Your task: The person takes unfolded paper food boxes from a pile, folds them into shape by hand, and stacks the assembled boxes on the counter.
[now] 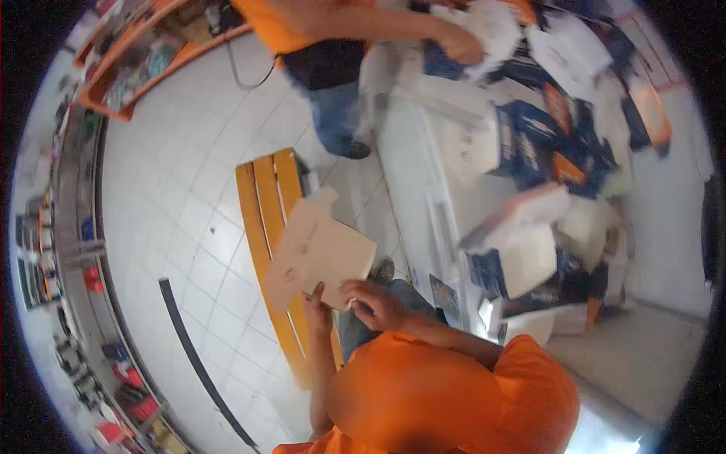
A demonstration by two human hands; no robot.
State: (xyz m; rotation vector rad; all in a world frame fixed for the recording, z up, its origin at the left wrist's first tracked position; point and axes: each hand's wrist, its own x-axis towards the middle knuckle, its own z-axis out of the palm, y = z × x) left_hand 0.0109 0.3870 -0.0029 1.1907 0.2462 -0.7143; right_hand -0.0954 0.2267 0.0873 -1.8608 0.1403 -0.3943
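Observation:
A flat tan cardboard piece (333, 246), cut with flaps, is held over my lap and partly over a slatted wooden bench. My left hand (319, 306) pinches its lower edge, with the thumb on top. Just to the right, my right hand (370, 304) has curled fingers at the lower right corner of the same piece. Faint printed marks show on the cardboard's left part.
The orange-brown bench (265, 219) stands left of me on white floor tiles. At the top, a co-worker's hand (460, 44) reaches over a white table (412, 151) heaped with dark blue packets and white boxes. Shelves (83, 287) line the left; a black strip (198, 359) crosses the floor.

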